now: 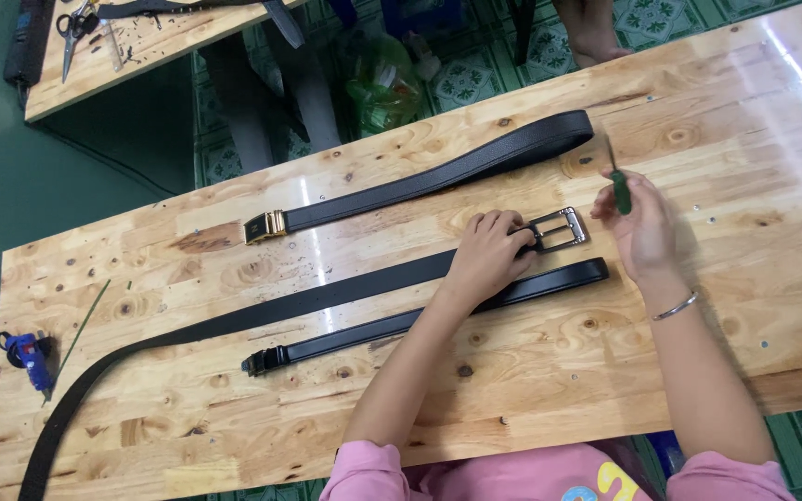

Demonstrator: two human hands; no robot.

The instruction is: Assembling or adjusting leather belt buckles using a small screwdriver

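- Middle belt point(327, 299): a long black strap lying across the tabletop point(531, 390), running from its silver frame buckle point(561, 229) at the right down to the near left corner, where it curves toward the edge.
- Left hand point(486, 255): rests palm down on the strap just left of the silver buckle, fingers curled over the buckle's near end; the grip is closed on the belt at that point.
- Right hand point(640, 227): raised just right of the silver buckle, fingers pinched around a small screwdriver point(618, 190) with a green handle; the thin shaft points away toward the far edge. The grip is closed on the tool. A thin metal bangle point(675, 307) circles the wrist.
- Near belt point(420, 318): a shorter black strap, folded back on itself, lying just on the near side of the middle belt; its dark buckle end point(257, 362) points left, its folded end sits below the silver buckle, partly under the left forearm.
- Far belt point(447, 173): a black strap, likewise folded, lying beyond the middle belt with a gold-coloured buckle point(265, 225) at its left end.
- Glue gun point(30, 357): blue, lying at the left edge of the tabletop, well apart from both hands.
- Pink sleeves point(373, 475): visible at the near edge of the view.
- Second table point(141, 46): far left, carrying scissors point(71, 32) and scraps; a patterned green tile floor point(475, 74) lies between.
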